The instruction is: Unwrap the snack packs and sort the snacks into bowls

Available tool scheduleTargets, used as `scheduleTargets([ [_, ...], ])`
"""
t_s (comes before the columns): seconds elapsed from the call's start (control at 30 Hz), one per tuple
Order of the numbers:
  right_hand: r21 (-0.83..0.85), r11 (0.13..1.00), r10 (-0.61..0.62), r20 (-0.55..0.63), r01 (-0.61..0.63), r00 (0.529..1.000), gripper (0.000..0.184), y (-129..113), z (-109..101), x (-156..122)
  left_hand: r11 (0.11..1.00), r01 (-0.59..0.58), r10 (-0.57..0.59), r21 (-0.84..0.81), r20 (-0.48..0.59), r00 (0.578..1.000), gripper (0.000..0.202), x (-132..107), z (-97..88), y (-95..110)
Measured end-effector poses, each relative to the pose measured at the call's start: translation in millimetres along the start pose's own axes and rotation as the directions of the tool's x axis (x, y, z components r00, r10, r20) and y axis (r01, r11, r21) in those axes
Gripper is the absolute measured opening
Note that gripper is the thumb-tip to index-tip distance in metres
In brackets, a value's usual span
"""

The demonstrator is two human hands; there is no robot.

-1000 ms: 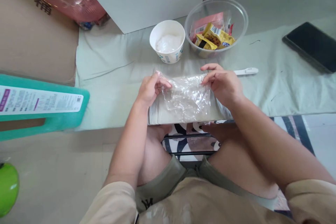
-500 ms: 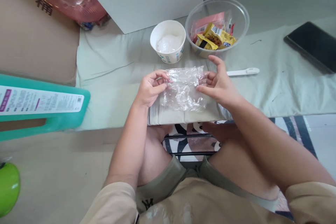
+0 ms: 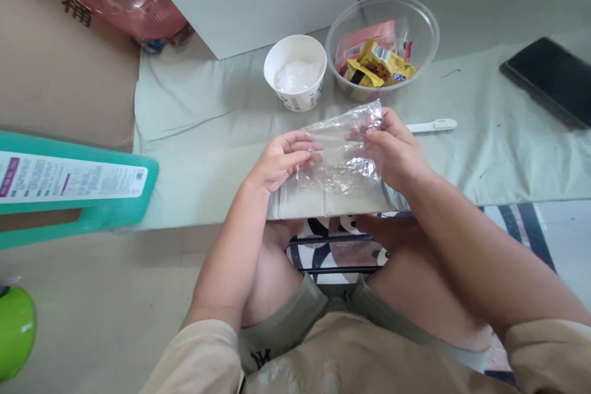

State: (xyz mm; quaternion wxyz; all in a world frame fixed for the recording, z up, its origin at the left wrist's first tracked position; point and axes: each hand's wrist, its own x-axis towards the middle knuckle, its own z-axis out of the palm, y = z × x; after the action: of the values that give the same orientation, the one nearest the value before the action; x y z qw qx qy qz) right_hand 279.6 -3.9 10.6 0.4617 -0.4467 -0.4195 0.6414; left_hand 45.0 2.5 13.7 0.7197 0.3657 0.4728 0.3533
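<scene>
A crinkled clear plastic bag (image 3: 339, 151) is stretched between my two hands, just above the cloth near its front edge. My left hand (image 3: 284, 160) pinches the bag's left side between thumb and fingers. At the bag's right side my right hand (image 3: 392, 148) is closed on it, thumb on top, some fingers showing through the film. Beyond the bag stands a white paper cup (image 3: 302, 100) with a whitish, shiny content I cannot make out. Right of the cup is a clear plastic bowl (image 3: 427, 52) holding yellow and pink snack packets (image 3: 385, 64).
A white plastic handle (image 3: 434, 126) lies right of my right hand, its left end hidden. Farther right is a black phone (image 3: 551, 80). A green jug (image 3: 150, 191) with a label is at the left edge. A white box (image 3: 258, 0) stands behind the cup.
The bag has shifted right and its upper right corner has risen, spreading the film wider. My right hand has closed from splayed fingers onto the bag. My left hand moved slightly right.
</scene>
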Motion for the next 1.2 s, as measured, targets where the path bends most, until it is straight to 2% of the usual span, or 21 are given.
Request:
scheduleTargets([
  [0.1, -0.09, 0.992, 0.089, 0.041, -0.085, 0.995, 0.042, -1, 1, -3, 0.996, -0.092, 0.091, -0.004, -0.096, 0.991, 0.037, 3, -1.8, -1],
  [0.2, -0.262, 0.955, 0.164, 0.087, -0.136, 0.983, 0.029, -2, 1, -5, 0.986, -0.152, 0.144, -0.073, -0.102, 0.984, 0.042, 1, -5.1, 1],
  [0.3, -0.222, 0.971, 0.104, 0.077, -0.085, 0.992, 0.027, -2, 3, -5, 0.997, -0.04, 0.04, -0.068, -0.008, 0.999, 0.053, -4, -4.0, 4],
  [0.4, -0.156, 0.986, 0.073, 0.061, -0.063, 0.995, 0.035, -1, 2, -5, 0.998, 0.068, -0.068, 0.016, -0.037, 0.997, 0.049, -8, -0.4, 6],
  [0.47, -0.223, 0.97, 0.116, 0.074, -0.096, 0.991, 0.037, 0, 0, -5, 0.999, 0.036, -0.035, 0.01, -0.104, 0.994, 0.043, -8, 0.7, 7],
  [0.6, -0.35, 0.932, 0.133, 0.096, -0.092, 0.986, 0.025, -2, -4, -5, 1.0, -0.012, 0.016, 0.024, -0.174, 0.985, 0.035, -6, -1.4, 8],
  [0.8, -0.307, 0.945, 0.163, 0.149, -0.111, 0.975, 0.018, -12, -3, -7, 0.99, 0.032, -0.021, 0.14, -0.082, 0.996, 0.043, -9, -3.8, 8],
  [0.9, -0.296, 0.949, 0.154, 0.12, -0.112, 0.981, 0.016, -14, -3, -9, 0.989, 0.004, 0.008, 0.148, -0.077, 0.997, 0.041, -9, -3.9, 8],
  [1.07, -0.289, 0.943, 0.229, 0.203, -0.166, 0.952, 0.017, -18, -3, -10, 0.984, -0.024, 0.04, 0.175, -0.092, 0.995, 0.044, -11, -4.5, 9],
  [1.2, -0.328, 0.927, 0.243, 0.156, -0.182, 0.957, 0.019, -19, -4, -9, 0.988, -0.043, 0.054, 0.145, -0.069, 0.996, 0.041, -12, -4.7, 9],
])
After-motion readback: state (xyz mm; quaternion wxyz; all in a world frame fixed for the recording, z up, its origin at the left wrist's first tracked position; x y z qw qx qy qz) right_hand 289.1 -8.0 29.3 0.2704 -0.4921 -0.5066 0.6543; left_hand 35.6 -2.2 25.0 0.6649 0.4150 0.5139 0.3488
